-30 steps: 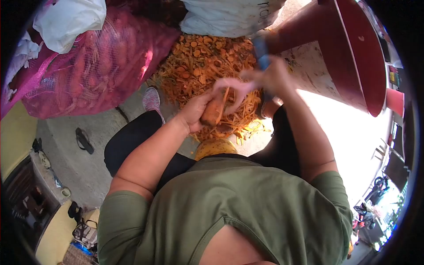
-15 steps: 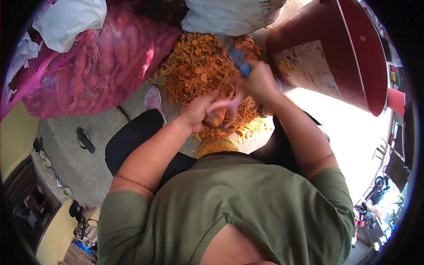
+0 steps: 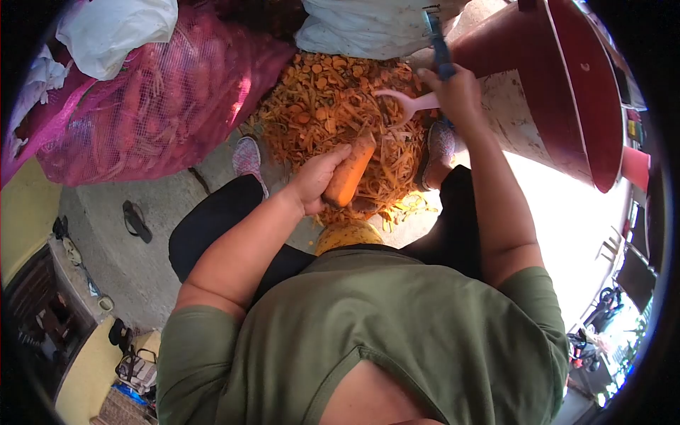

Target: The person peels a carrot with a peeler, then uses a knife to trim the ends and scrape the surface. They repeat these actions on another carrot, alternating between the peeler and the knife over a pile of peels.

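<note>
My left hand (image 3: 316,180) is wrapped round a thick orange carrot (image 3: 349,171), which points up and to the right over the heap of peelings (image 3: 322,99). Part of the carrot's surface is bright and peeled. My right hand (image 3: 458,97), up and to the right near the red bucket, is closed on a peeler with a pink Y-shaped head (image 3: 407,106) and also on a blue-handled tool (image 3: 441,57) that sticks out upward. The pink head hangs above the peelings, apart from the carrot. Orange strips and round slices make up the heap between my feet.
A pink mesh sack (image 3: 163,99) full of carrots lies at the left, with white plastic (image 3: 113,35) on it. A white sack (image 3: 368,28) stands beyond the heap. The large red bucket (image 3: 517,49) leans at the right. A loose sandal (image 3: 136,221) lies on the concrete.
My right hand has moved up and right, away from the carrot, taking the peeler and blue-handled tool along. My left hand still holds the carrot in nearly the same place.
</note>
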Available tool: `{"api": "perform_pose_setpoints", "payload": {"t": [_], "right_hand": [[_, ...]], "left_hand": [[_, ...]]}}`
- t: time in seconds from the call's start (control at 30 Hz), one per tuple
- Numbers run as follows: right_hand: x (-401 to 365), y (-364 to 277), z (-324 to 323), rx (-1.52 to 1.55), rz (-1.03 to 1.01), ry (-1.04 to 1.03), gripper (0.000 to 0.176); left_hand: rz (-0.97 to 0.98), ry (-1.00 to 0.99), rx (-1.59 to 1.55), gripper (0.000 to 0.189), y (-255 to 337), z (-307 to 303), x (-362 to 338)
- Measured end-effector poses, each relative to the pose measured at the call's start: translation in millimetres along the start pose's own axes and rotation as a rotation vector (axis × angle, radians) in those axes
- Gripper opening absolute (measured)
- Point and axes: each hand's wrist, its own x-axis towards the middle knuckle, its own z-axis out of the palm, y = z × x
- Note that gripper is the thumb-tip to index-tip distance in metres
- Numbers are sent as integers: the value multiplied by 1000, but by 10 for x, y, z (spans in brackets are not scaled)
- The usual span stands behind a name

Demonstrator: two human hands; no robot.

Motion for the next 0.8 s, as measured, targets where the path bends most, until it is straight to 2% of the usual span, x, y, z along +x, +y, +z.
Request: {"api": "perform_pose_setpoints", "payload": {"t": [0.1, 0.13, 0.2, 0.3, 0.33, 0.4, 0.5, 0.6, 0.63, 0.73, 0.8], "right_hand": [[-231, -155, 101, 11, -7, -147, 28], [-485, -326, 163, 98, 40, -263, 28], [-749, -452, 249, -12, -125, -373, 29], [-472, -235, 269, 91, -2, -234, 29], [-342, -183, 197, 110, 37, -244, 30], [-161, -100, 100, 45, -26, -53, 32], [-174, -91, 12, 66, -7, -80, 31], [-203, 14, 185, -134, -120, -64, 29], [-133, -4, 131, -113, 19, -64, 27], [52, 84, -36, -14, 38, -7, 26], [-163, -53, 70, 77, 5, -131, 27]], "left_hand": [[2, -22, -67, 41, 59, 77, -76], [8, -27, -91, 42, 75, 116, -93], [-47, 5, -86, 41, 94, 137, -84], [-62, -19, -10, 41, 36, 58, -26], [-51, -38, 29, 42, 46, 29, -16], [-77, -44, -8, 41, 96, -18, -31], [-86, -67, -40, 41, 97, -55, -30], [-91, -58, -46, 40, 74, -73, -30], [-99, -74, -48, 39, 81, -84, -35], [-42, -96, -30, 37, 112, -34, -76], [9, -65, -51, 36, 126, 51, -74]]}}
